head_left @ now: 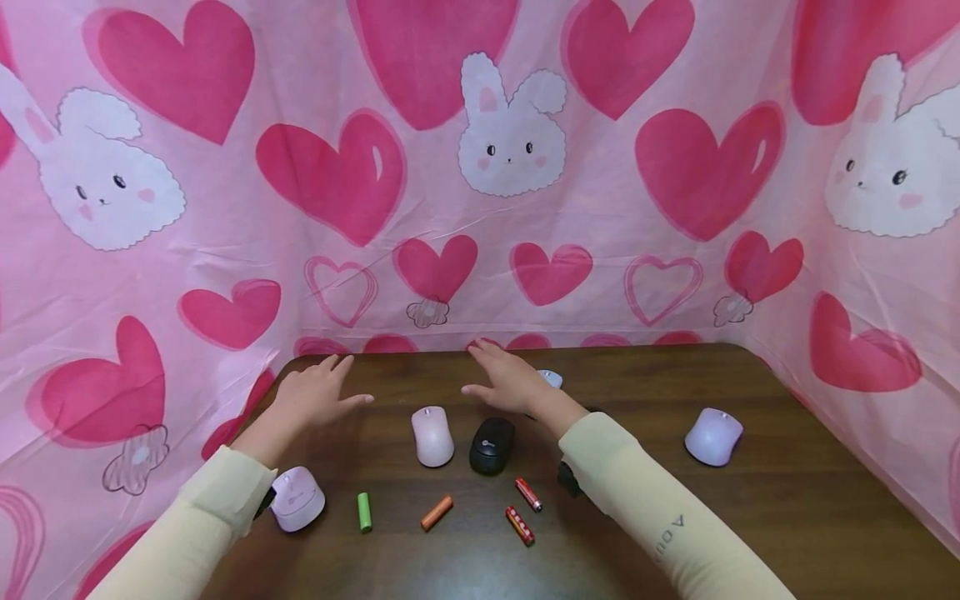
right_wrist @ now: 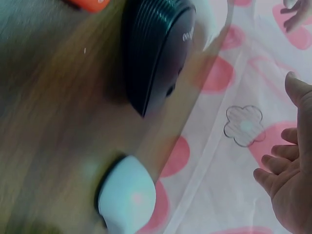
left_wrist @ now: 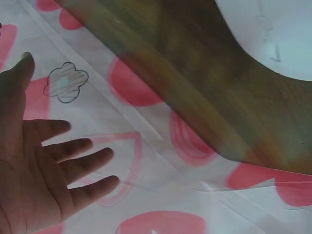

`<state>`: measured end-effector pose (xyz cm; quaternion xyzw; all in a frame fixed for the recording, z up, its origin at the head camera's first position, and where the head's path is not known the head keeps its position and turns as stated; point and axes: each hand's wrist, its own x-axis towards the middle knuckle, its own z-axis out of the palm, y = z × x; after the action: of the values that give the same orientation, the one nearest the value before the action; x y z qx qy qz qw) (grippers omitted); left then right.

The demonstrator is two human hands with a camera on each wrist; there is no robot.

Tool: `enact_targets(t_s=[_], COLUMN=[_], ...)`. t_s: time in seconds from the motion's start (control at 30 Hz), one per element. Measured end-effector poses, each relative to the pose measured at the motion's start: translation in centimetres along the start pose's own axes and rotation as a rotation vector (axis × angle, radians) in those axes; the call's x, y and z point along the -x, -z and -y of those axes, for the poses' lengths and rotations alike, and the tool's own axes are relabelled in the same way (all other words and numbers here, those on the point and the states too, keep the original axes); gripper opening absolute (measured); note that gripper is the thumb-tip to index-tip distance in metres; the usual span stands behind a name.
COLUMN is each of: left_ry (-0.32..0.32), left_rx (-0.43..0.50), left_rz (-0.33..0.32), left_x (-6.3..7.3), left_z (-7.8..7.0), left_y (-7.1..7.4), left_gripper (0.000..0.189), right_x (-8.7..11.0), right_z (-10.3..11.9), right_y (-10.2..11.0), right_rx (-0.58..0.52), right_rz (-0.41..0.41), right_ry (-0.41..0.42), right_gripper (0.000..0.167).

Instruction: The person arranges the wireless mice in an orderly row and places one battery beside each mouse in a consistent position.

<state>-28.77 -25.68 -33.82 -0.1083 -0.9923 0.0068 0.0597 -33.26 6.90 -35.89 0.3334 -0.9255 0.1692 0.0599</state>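
My left hand (head_left: 311, 393) is held over the table's far left part, fingers spread and holding nothing. Palm and straight fingers of that hand (left_wrist: 44, 170) show in the left wrist view. My right hand (head_left: 508, 382) reaches out beyond a black computer mouse (head_left: 492, 446), also with nothing in it. Partly hidden behind the right hand is a pale blue mouse (head_left: 551, 378). A pale pink mouse (head_left: 432, 436) lies between the two hands. Close to the left sleeve sits a lilac-pink mouse (head_left: 297, 500), its edge covered by the wrist.
Toward the front lie a green battery (head_left: 364, 512), an orange battery (head_left: 437, 512) and two red batteries (head_left: 519, 526). A lavender mouse (head_left: 714, 436) stands at the right of the brown table (head_left: 780, 517). Pink heart-and-rabbit cloth (head_left: 510, 225) encloses the back and sides.
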Motion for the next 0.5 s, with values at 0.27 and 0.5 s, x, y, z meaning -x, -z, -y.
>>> enact_targets(t_s=[0.27, 0.5], left_ry=[0.071, 0.145], left_rx=[0.022, 0.041], left_rz=[0.094, 0.181], left_x=[2.2, 3.6], left_z=[1.4, 2.4], left_y=[-1.0, -1.4], left_gripper=[0.083, 0.080], right_x=[-0.6, -1.2], right_z=[1.0, 1.8], right_y=[-1.4, -2.5], right_rx=[-0.025, -0.009], right_rz=[0.019, 0.039], right_ry=[-0.017, -0.030], right_gripper=[0.075, 0.073])
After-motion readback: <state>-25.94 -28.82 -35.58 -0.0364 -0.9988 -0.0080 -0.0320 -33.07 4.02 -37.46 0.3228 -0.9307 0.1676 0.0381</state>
